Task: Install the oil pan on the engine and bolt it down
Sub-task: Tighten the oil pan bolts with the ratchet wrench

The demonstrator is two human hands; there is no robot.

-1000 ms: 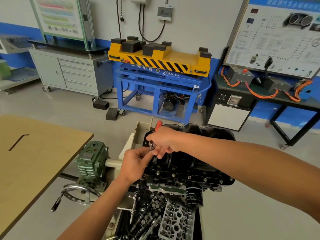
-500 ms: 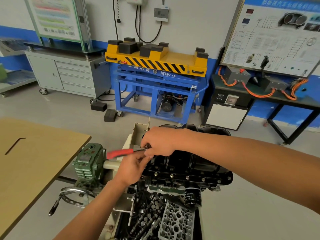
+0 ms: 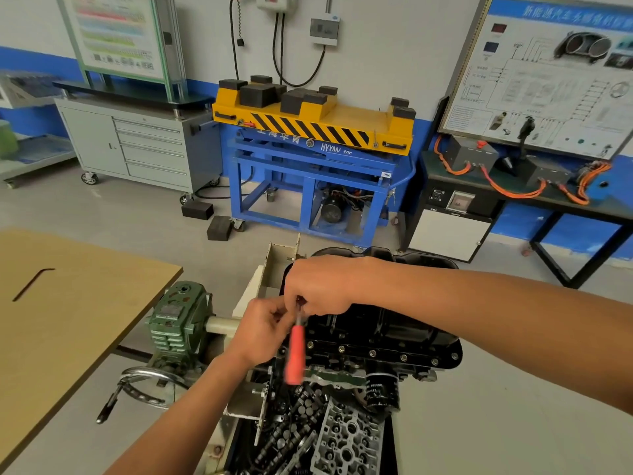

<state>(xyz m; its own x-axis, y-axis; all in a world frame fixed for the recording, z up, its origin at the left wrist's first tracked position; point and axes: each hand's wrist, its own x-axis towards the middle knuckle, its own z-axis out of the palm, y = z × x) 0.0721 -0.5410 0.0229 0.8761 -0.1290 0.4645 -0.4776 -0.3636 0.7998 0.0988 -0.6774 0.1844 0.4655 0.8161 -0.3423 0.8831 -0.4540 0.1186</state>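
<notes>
— While the head camera looks down at the stand, where does the oil pan (image 3: 394, 323) sit?

— On top of the upturned engine (image 3: 342, 430), its flange flat along the block. A row of bolts (image 3: 371, 353) shows along the flange's near edge. A black oil filter (image 3: 382, 389) hangs just below that edge.

— And the hands?

— Both are together at the pan's left edge. The right hand (image 3: 322, 286) reaches across the pan, its fingers curled down and pinching the top of a red-handled ratchet (image 3: 296, 354). The left hand (image 3: 263, 332) comes up from below, its fingers curled in and pinching the tool's metal neck just under the right fingertips.

— How does the tool lie?

— Its head is hidden under the fingers. The red handle points toward the near edge and is blurred; neither hand is on it.

— What else is around?

— A green gearbox (image 3: 178, 320) stands left of the engine, with a handwheel (image 3: 147, 385) below it. Further left is a wooden desk (image 3: 68, 337) with a dark hex key (image 3: 32, 282) near its far edge. A yellow and blue lift (image 3: 315, 125) stands against the back wall.
</notes>
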